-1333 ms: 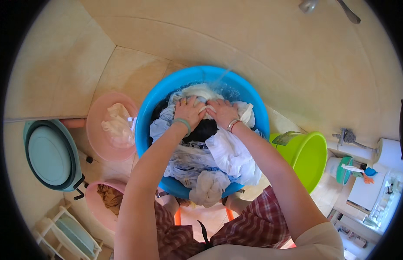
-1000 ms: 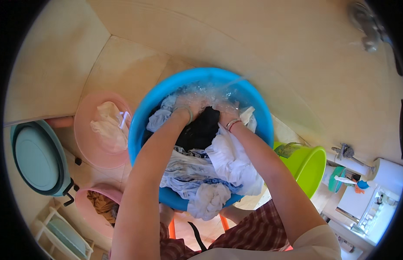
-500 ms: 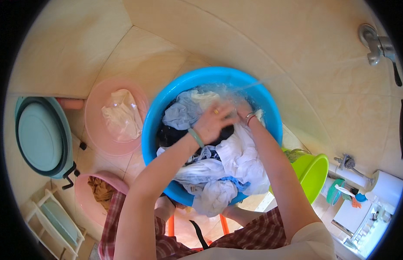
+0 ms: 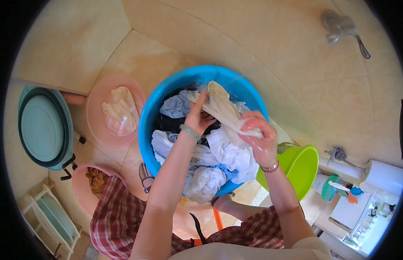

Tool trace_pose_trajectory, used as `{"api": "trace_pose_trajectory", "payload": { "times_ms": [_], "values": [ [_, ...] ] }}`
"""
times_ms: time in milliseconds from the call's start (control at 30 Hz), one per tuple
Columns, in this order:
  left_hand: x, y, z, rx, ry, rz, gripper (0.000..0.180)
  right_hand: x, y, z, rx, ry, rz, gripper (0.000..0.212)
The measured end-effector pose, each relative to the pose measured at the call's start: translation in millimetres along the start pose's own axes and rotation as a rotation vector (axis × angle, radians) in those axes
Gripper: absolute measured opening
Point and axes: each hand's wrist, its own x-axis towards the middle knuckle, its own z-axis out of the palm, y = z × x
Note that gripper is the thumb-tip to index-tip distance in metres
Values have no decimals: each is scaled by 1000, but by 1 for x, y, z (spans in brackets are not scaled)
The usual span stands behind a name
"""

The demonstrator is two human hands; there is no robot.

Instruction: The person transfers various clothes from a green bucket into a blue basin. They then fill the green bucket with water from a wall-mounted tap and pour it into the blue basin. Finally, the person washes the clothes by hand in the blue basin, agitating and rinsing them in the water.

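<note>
A wet cream cloth [image 4: 227, 108] stretches between my hands above the large blue basin [image 4: 160, 91]. My right hand [image 4: 262, 138] is closed round its bunched near end. At the cloth's far left edge is my left hand [image 4: 198, 116], green bangle at the wrist; its fingers seem to grip the edge, partly hidden by fabric. Below lie a light blue garment [image 4: 175, 105], dark fabric [image 4: 169, 123] and several white garments [image 4: 229, 149]. One crumpled white piece [image 4: 205, 184] hangs over the basin's near rim. Water splashes by the far rim.
Left of the basin stand a pink tub [image 4: 95, 123] with white cloth and another pink tub [image 4: 82, 190] with brown cloth. A folding teal basin [image 4: 43, 130] leans farther left. A green bucket [image 4: 303, 171] stands right; a tap [image 4: 340, 26] is on the wall.
My hands have come up from the splashing water with the cream cloth. The right hand has moved nearer to me, pulling the cloth lengthwise, and the left has shifted slightly left.
</note>
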Motion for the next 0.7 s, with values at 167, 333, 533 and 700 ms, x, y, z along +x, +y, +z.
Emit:
{"api": "trace_pose_trajectory", "payload": {
  "times_ms": [167,333,533,700],
  "values": [
    [41,-43,2,-148,-38,218,46,-10,8,12,-130,155,-49,23],
    [67,-105,-74,-78,-76,268,38,-7,70,67,-933,103,-123,30],
    [82,-137,-119,630,311,565,38,40,143,76,-968,12,86,20],
    [60,-104,-66,298,568,152,47,93,202,67,-1107,46,410,22]
  ]
}}
